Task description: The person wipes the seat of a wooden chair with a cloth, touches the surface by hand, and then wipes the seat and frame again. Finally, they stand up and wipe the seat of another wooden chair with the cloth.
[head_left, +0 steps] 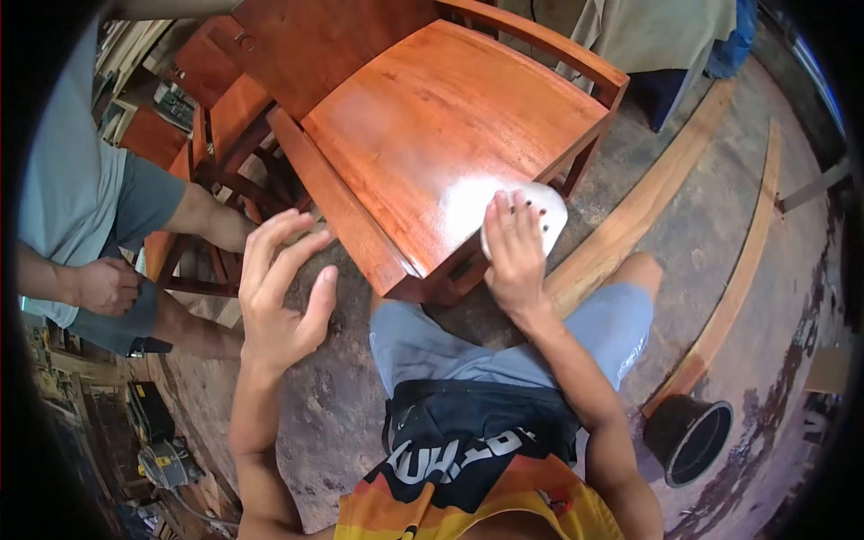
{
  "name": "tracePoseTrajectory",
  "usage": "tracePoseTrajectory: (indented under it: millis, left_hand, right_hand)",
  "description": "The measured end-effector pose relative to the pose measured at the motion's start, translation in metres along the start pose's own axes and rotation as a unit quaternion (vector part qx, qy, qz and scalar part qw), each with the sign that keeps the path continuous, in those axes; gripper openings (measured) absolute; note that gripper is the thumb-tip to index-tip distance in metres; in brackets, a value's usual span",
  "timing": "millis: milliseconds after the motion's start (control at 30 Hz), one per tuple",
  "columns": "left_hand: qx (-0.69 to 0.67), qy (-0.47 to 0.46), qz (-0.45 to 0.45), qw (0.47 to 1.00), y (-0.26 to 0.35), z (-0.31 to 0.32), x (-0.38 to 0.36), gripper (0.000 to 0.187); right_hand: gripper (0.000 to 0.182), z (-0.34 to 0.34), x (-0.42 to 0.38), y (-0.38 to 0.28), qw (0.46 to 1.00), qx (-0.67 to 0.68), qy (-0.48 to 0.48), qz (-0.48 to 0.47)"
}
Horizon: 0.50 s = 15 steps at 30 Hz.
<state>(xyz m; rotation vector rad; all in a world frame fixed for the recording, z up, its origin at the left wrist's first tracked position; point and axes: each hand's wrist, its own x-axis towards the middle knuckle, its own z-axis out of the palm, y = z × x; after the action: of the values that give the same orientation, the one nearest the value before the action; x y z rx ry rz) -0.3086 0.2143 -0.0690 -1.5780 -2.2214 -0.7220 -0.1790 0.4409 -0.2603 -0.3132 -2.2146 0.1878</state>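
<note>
A wooden armchair (432, 108) with a glossy reddish-brown finish stands before me, its seat's front edge close to my knees. My right hand (516, 270) lies over a white sanding disc (551, 211) with several small holes, holding it at the front corner of the seat. The fingers are close together on top of the disc; its underside is hidden. Raised in the air left of the chair's arm (346, 216), my left hand (283, 301) has its fingers apart and holds nothing.
Another person (99, 234) stands at the left, hands together, near more reddish chairs (229, 117). Long wooden planks (648, 189) lie on the floor at the right, with a black bucket (688, 441) by them. A power tool (169, 463) is at lower left.
</note>
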Motion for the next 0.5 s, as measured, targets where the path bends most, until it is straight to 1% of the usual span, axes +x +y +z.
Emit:
tracePoseTrajectory:
  millis: [33,100,133,167,233,267,300,367,400,433,467,500]
  left_hand:
    - [-0.001,-0.004,-0.002,1.000,0.000,-0.001,-0.001,0.030]
    - [-0.009,0.002,-0.001,1.000,-0.001,0.003,0.001,0.029]
    - [-0.014,0.000,0.008,1.000,0.000,0.006,0.002,0.029]
    - [-0.019,-0.003,0.015,1.000,0.001,0.008,0.003,0.029]
    - [-0.037,-0.042,0.040,0.998,0.013,0.010,0.005,0.029]
    - [-0.044,-0.057,0.054,0.996,0.021,0.015,0.006,0.028]
    - [-0.052,-0.070,0.067,0.994,0.030,0.021,0.006,0.028]
    - [-0.080,-0.069,0.145,0.984,0.041,0.037,0.005,0.025]
    - [-0.065,-0.034,0.166,0.984,0.041,0.038,0.005,0.027]
    - [-0.049,0.002,0.185,0.982,0.039,0.039,0.004,0.028]
    - [-0.081,0.098,0.079,0.989,0.029,0.042,-0.007,0.027]
    - [-0.107,0.195,-0.029,0.974,0.013,0.050,-0.022,0.027]
  right_hand:
    - [0.054,0.006,-0.011,-0.011,0.995,0.094,-0.012,-0.001]
    - [0.053,0.009,-0.027,-0.031,0.982,0.075,-0.039,-0.169]
    - [0.049,0.011,-0.024,-0.034,0.976,0.071,-0.012,-0.203]
    - [0.046,0.009,-0.020,-0.025,0.987,0.074,-0.002,-0.146]
    - [0.043,0.002,0.002,0.004,0.996,0.086,0.015,-0.030]
    - [0.041,-0.001,0.011,0.014,0.999,0.006,0.036,0.036]
    - [0.042,0.004,0.009,0.014,0.997,-0.010,0.057,0.043]
    - [0.040,0.012,-0.019,-0.007,0.994,0.101,0.011,-0.049]
    - [0.040,0.002,-0.019,-0.018,0.985,0.113,-0.008,-0.127]
    - [0.040,0.005,-0.019,-0.017,0.983,0.088,0.014,-0.160]
    - [0.041,0.007,-0.019,-0.004,0.988,0.076,0.005,-0.132]
    - [0.043,0.009,-0.015,0.015,0.992,0.065,-0.002,-0.108]
